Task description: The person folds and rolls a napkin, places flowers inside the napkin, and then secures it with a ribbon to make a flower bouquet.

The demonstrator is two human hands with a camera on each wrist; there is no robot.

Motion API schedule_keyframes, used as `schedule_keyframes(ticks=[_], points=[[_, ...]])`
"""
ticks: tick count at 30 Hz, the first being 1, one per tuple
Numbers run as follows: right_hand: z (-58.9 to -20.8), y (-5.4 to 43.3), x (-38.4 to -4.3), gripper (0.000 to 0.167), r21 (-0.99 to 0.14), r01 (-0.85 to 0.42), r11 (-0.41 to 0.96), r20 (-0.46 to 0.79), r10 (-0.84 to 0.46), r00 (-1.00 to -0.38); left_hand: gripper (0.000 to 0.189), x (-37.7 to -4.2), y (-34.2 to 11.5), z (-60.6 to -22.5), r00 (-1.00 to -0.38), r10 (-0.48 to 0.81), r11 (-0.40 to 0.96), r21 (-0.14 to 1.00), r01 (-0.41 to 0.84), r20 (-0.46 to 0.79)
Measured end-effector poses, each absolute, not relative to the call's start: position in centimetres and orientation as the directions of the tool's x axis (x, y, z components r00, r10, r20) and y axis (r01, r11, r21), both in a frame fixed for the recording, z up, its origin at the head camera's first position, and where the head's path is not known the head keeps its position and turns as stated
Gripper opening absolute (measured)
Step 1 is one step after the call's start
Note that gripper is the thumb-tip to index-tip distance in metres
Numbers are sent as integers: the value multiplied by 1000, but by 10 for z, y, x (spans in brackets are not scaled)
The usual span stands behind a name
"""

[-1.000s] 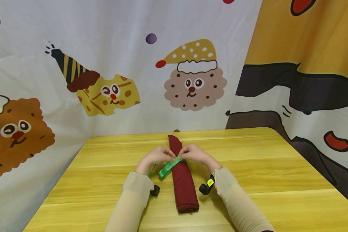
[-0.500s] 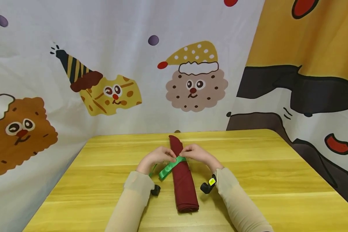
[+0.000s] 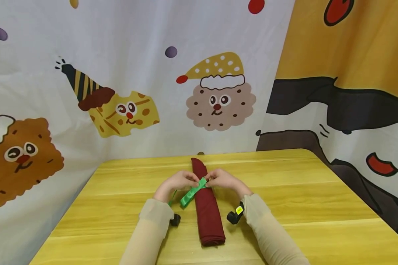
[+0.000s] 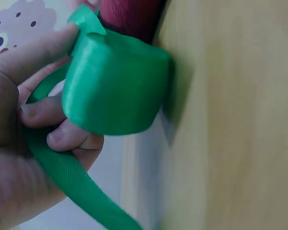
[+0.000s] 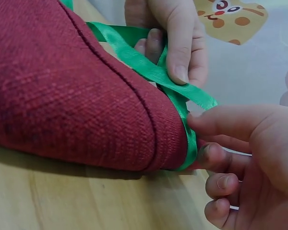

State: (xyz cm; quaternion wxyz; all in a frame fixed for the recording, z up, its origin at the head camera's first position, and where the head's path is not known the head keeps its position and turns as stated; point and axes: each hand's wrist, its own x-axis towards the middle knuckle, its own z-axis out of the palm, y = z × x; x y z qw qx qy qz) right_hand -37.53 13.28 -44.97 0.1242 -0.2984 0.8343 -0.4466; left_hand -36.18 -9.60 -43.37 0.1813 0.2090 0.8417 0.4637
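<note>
A long roll of dark red cloth lies lengthwise on the table, with a green ribbon round it. My left hand, on the roll's left, pinches the ribbon between thumb and fingers. In the left wrist view a wide ribbon loop stands out from those fingers, and a tail runs below the palm. My right hand is at the roll's right side. Its thumb and forefinger hold the band at the cloth's edge in the right wrist view, the other fingers curled. A cut ribbon end lies just above that thumb.
The wood-grain table extends on both sides of the roll. Behind it hangs a white curtain with cartoon prints. Black wrist cameras sit at both cuffs, the right one close to the roll.
Both hands stay at the same spot on the roll, with only small finger shifts. The ribbon's upper end now stands up between the hands. The head view has tilted slightly.
</note>
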Motion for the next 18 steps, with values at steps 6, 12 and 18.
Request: schedule_keyframes(ticks=[6, 12, 18], points=[[-453, 128, -374, 9, -822, -379, 425, 60, -598, -799, 16, -363, -99, -432, -816, 570, 480, 846, 234, -98], [-452, 127, -374, 12, -806, -403, 433, 91, -582, -808, 20, -365, -99, -432, -801, 591, 486, 835, 260, -95], [-454, 126, -375, 14, -803, -404, 438, 98, -572, -814, 20, -365, -96, -427, -769, 629, 509, 808, 297, -113]])
